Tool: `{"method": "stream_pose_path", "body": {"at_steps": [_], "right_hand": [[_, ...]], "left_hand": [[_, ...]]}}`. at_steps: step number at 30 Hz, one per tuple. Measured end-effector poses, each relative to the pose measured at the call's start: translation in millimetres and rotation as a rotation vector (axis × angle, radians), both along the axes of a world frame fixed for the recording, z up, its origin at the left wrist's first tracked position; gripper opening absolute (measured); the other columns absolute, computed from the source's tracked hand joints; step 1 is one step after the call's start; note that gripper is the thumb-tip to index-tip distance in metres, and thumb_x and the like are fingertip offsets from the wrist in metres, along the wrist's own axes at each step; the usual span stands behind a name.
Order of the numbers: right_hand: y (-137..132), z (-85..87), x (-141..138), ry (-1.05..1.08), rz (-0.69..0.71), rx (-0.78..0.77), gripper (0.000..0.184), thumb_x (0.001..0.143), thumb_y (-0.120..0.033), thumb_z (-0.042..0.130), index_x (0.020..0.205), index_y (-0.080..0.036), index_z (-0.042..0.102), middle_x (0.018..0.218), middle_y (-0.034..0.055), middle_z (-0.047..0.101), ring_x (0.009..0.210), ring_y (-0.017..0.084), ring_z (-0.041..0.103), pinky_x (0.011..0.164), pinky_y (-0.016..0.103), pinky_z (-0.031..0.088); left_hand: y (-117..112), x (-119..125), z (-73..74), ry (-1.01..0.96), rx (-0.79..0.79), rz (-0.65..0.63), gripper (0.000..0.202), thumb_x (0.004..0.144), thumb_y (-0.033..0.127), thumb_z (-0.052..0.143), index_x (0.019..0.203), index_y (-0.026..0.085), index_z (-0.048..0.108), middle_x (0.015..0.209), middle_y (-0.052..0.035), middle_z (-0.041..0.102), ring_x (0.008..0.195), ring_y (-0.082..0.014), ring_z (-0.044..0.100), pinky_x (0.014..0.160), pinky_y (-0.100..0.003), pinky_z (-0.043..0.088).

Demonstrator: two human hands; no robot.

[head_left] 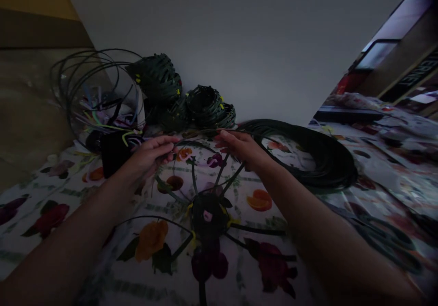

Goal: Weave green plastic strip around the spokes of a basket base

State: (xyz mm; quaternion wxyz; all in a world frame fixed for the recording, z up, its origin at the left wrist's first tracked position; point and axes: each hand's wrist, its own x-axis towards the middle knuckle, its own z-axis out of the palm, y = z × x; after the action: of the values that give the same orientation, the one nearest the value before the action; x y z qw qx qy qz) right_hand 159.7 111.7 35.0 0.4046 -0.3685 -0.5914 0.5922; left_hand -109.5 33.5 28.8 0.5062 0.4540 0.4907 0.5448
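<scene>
My left hand (152, 153) and my right hand (239, 146) are raised side by side, fingers pinched on a thin dark green plastic weaving strand (198, 142) stretched between them. Below them lies a dark woven basket base (208, 215) with yellow ties at its centre. Its long stiff dark green spokes (193, 173) radiate across the cloth, and several pass beneath my hands. A large coil of the same dark green strand (323, 155) lies just right of my right hand, and the held strand seems to run toward it.
A floral and fruit-print cloth (102, 196) covers the work surface. Dark woven baskets (155, 78) with yellow marks are stacked against a grey wall (239, 37). Wire hoops (92, 78), coloured strips and a black pouch (114, 153) sit back left. Dark scissors (386, 242) lie lower right.
</scene>
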Motion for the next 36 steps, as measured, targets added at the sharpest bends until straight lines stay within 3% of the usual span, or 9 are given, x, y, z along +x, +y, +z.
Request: {"method": "stream_pose_path", "body": {"at_steps": [6, 10, 13, 19, 28, 32, 36], "right_hand": [[15.1, -13.2, 2.2, 0.089, -0.029, -0.179, 0.031, 0.085, -0.045, 0.069, 0.104, -0.021, 0.073, 0.112, 0.0095, 0.073, 0.086, 0.016, 0.070, 0.068, 0.025, 0.054], [15.0, -13.8, 3.1, 0.102, 0.005, -0.195, 0.026, 0.091, -0.040, 0.062, 0.098, -0.020, 0.075, 0.109, 0.0087, 0.074, 0.083, 0.014, 0.069, 0.071, 0.025, 0.054], [13.3, -15.6, 1.8, 0.101, 0.010, -0.192, 0.025, 0.091, -0.039, 0.062, 0.089, -0.019, 0.076, 0.099, 0.0089, 0.076, 0.082, 0.015, 0.070, 0.075, 0.027, 0.055], [14.6, -22.6, -0.1, 0.111, 0.023, -0.227, 0.026, 0.091, -0.038, 0.063, 0.084, -0.016, 0.076, 0.087, 0.0085, 0.076, 0.075, 0.015, 0.070, 0.073, 0.027, 0.057], [17.9, -27.9, -1.7, 0.141, 0.036, -0.218, 0.026, 0.079, -0.042, 0.075, 0.079, -0.017, 0.076, 0.078, 0.0076, 0.076, 0.068, 0.016, 0.069, 0.063, 0.027, 0.059], [16.7, -26.6, -2.1, 0.111, -0.009, -0.188, 0.023, 0.079, -0.040, 0.076, 0.077, -0.017, 0.076, 0.076, 0.0065, 0.076, 0.068, 0.015, 0.069, 0.063, 0.024, 0.057], [14.1, -23.3, -0.8, 0.033, -0.019, -0.101, 0.023, 0.080, -0.042, 0.074, 0.083, -0.019, 0.077, 0.088, 0.0063, 0.077, 0.077, 0.015, 0.071, 0.068, 0.024, 0.054]], "left_hand": [[4.6, 9.8, -12.7, 0.122, 0.009, -0.088, 0.034, 0.074, 0.027, 0.077, 0.103, 0.013, 0.070, 0.071, -0.0041, 0.068, 0.051, -0.0102, 0.058, 0.045, -0.018, 0.043], [9.1, 2.6, -19.4, 0.210, 0.027, -0.094, 0.035, 0.077, 0.035, 0.075, 0.105, 0.016, 0.069, 0.074, -0.0050, 0.069, 0.049, -0.0110, 0.057, 0.041, -0.019, 0.039], [11.3, -1.9, -23.7, 0.316, 0.044, -0.106, 0.034, 0.078, 0.037, 0.075, 0.106, 0.019, 0.070, 0.066, -0.0010, 0.065, 0.046, -0.0103, 0.054, 0.038, -0.018, 0.036], [9.3, -1.5, -19.0, 0.483, 0.082, -0.059, 0.027, 0.075, 0.032, 0.076, 0.098, 0.017, 0.071, 0.059, -0.0007, 0.066, 0.042, -0.0117, 0.056, 0.038, -0.019, 0.042], [3.9, -3.8, -11.7, 0.543, 0.043, 0.005, 0.026, 0.075, 0.033, 0.075, 0.094, 0.017, 0.073, 0.064, -0.0048, 0.072, 0.040, -0.0135, 0.058, 0.038, -0.021, 0.045], [5.7, -8.7, -15.7, 0.575, -0.019, -0.045, 0.024, 0.076, 0.039, 0.071, 0.088, 0.018, 0.073, 0.065, -0.0059, 0.072, 0.039, -0.0157, 0.059, 0.036, -0.023, 0.043], [7.8, -13.4, -20.2, 0.578, -0.046, -0.092, 0.023, 0.078, 0.040, 0.068, 0.087, 0.020, 0.074, 0.063, -0.0046, 0.070, 0.041, -0.0163, 0.060, 0.037, -0.022, 0.041]]}}
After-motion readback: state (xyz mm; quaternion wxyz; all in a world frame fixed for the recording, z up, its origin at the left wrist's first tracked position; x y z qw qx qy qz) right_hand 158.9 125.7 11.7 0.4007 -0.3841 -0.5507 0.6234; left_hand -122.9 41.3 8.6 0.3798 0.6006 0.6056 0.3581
